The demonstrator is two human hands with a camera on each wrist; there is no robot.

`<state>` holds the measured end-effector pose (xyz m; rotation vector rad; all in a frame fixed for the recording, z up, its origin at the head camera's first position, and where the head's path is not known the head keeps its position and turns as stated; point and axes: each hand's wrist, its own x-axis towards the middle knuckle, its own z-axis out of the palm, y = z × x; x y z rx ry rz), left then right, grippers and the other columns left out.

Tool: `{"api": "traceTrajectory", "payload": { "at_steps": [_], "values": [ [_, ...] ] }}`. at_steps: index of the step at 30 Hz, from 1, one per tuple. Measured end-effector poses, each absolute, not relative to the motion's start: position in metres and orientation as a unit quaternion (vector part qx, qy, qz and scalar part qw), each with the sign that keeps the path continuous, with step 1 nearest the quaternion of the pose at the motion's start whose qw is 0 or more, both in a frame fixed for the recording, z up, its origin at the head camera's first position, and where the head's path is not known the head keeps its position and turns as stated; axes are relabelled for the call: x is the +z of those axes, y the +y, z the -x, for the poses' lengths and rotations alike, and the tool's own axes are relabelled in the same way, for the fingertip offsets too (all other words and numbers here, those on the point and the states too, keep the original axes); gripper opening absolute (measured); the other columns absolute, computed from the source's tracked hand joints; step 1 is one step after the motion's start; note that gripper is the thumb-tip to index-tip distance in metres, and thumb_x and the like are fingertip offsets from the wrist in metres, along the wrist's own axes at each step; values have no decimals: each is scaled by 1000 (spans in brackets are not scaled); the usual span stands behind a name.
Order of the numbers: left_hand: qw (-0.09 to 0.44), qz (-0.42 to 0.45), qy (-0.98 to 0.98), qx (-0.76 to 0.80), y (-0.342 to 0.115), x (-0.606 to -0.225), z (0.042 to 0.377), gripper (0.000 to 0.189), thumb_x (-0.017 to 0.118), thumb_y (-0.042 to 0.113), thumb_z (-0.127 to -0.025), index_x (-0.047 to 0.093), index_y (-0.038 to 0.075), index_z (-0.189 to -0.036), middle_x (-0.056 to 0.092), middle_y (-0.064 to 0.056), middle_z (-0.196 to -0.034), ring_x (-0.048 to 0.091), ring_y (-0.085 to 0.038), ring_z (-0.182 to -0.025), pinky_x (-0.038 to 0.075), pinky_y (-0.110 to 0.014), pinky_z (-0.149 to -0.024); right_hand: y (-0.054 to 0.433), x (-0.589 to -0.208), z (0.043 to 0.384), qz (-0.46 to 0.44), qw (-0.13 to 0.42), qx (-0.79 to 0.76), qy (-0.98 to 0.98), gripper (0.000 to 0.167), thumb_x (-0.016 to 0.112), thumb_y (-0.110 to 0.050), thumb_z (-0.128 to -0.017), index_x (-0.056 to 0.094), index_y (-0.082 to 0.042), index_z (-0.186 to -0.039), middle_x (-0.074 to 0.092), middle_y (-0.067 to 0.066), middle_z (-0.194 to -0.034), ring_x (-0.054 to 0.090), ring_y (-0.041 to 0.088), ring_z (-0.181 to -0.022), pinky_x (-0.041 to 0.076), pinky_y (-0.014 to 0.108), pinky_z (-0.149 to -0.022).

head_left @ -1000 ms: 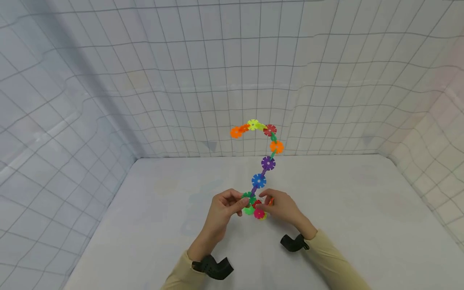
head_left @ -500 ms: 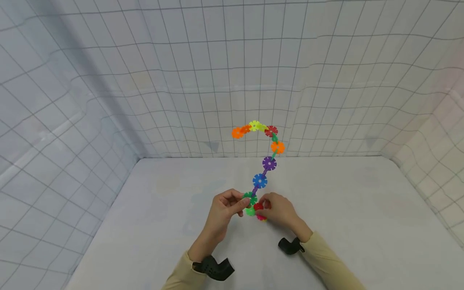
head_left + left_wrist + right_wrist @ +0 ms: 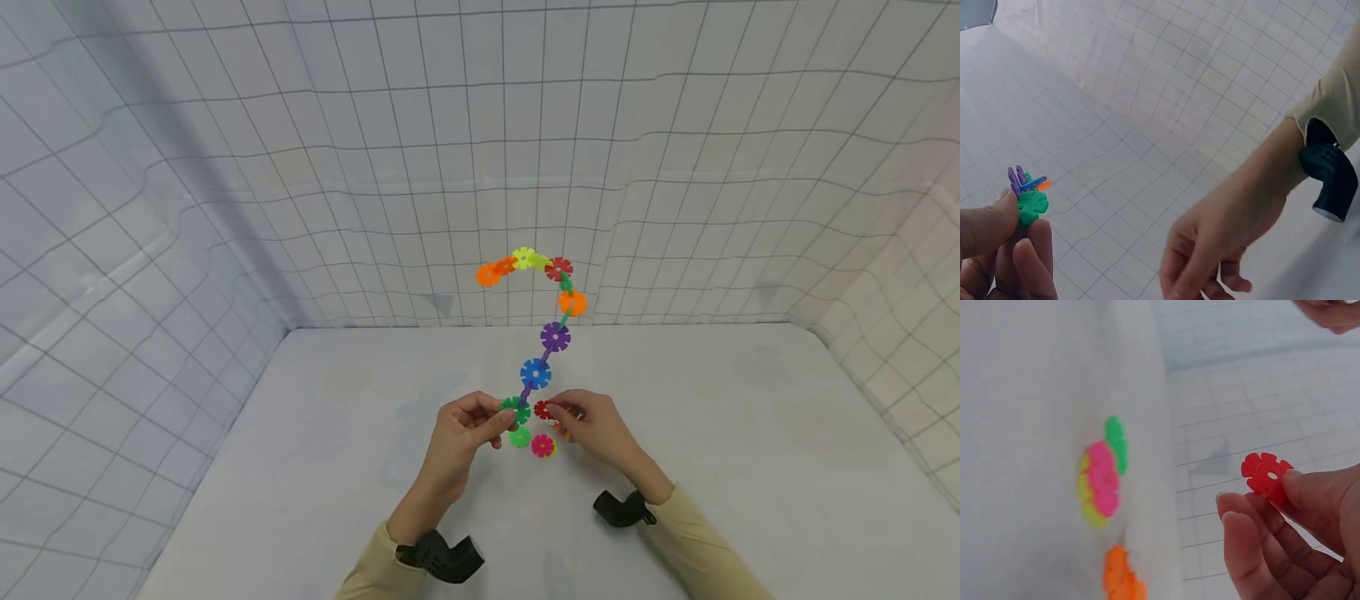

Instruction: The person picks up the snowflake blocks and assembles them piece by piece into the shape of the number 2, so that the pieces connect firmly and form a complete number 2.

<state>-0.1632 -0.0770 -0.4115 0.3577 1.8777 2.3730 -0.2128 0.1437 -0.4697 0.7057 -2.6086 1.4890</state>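
Observation:
My left hand pinches a green snowflake disc between thumb and fingers. This disc ends a chain of linked snowflake discs, which rises past a blue disc and a purple disc. The chain's top curves left to an orange disc. Just right of the green disc, my right hand pinches a loose red snowflake disc by its edge. In the head view, the red disc is apart from the chain.
On the white table below my hands lie loose discs: light green, pink over yellow, and orange. White grid-lined sheeting stands behind and at both sides.
My right hand went down to the loose discs, took hold of the red disc and lifted it up beside the green disc. The left hand and chain have barely moved.

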Motion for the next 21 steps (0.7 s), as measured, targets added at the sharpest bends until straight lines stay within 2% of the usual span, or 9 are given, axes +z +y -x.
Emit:
{"api": "traceTrajectory", "payload": {
  "at_steps": [3, 8, 13, 16, 21],
  "values": [
    [48, -121, 616, 777, -77, -410, 162, 4, 65, 1, -88, 66, 5, -86, 68, -5, -79, 61, -13, -69, 48, -22, -58, 149, -446, 205, -235, 27, 539, -808, 14, 64, -15, -92, 69, -6, -101, 67, 9, -81, 61, 18, -59, 53, 30, -54],
    [44, -131, 615, 777, -79, -406, 159, 3, 67, 5, -88, 65, 3, -87, 68, -4, -79, 61, -13, -70, 48, -22, -58, 153, -414, 188, -256, 43, 595, -761, 12, 63, -1, -90, 68, -1, -101, 68, 9, -78, 63, 21, -57, 52, 33, -51],
    [44, -129, 616, 776, -79, -403, 158, 1, 65, 3, -88, 65, 3, -88, 68, -5, -79, 62, -14, -71, 48, -22, -58, 153, -400, 175, -290, 72, 616, -729, 18, 60, 14, -85, 65, 3, -100, 68, 8, -79, 64, 24, -59, 53, 34, -49],
    [48, -125, 616, 777, -79, -402, 157, 1, 66, 4, -88, 65, 3, -88, 69, -5, -79, 63, -15, -71, 48, -23, -58, 152, -397, 168, -305, 101, 594, -737, 22, 62, 14, -84, 65, 0, -100, 69, 7, -81, 63, 20, -59, 52, 32, -49],
    [54, -129, 614, 777, -78, -401, 155, 8, 68, 8, -88, 64, 1, -88, 68, -5, -80, 63, -15, -72, 48, -23, -58, 150, -395, 162, -347, 169, 519, -763, 20, 67, 2, -86, 67, -8, -103, 69, 2, -85, 63, 8, -63, 52, 25, -52]
  ]
}}
